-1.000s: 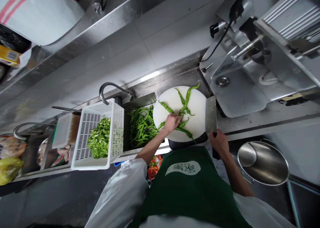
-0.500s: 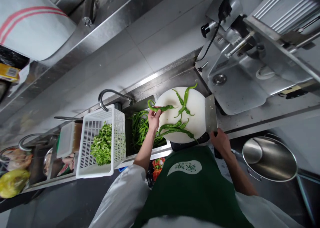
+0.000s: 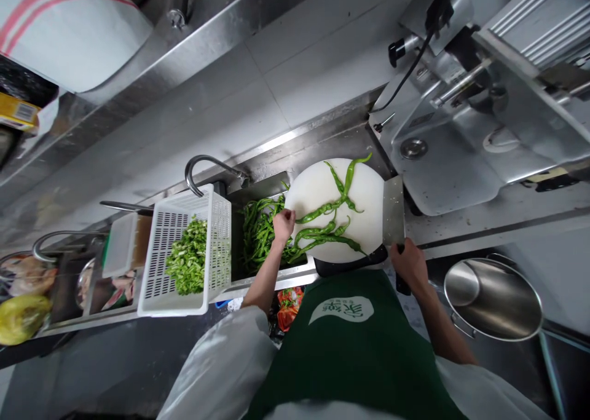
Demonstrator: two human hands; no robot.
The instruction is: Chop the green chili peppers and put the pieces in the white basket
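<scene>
My left hand (image 3: 283, 226) is at the left edge of the round white cutting board (image 3: 308, 180), its fingers curled together. Whatever is in them, if anything, is hidden. Beside its fingertips lies a green chili pepper (image 3: 316, 214) on the board, and several more long green chili peppers (image 3: 332, 240) are spread over the same surface. My right hand (image 3: 409, 263) grips the dark handle of a cleaver (image 3: 393, 214). Its broad blade lies along the board's right edge. Left of the board, a sink (image 3: 237, 223) holds a heap of whole green chili peppers (image 3: 262, 229).
A white perforated basket (image 3: 150, 285) with chopped green pieces (image 3: 188, 263) stands left of the sink, near a curved faucet (image 3: 196, 162). To the right are a metal slicing machine (image 3: 456, 125) and a steel pot (image 3: 502, 303). A metal shelf runs above at the left.
The chili pepper that was in my left hand now lies on the board. That hand has drawn back slightly toward the sink. My right hand stays on the cleaver; the view has shifted slightly.
</scene>
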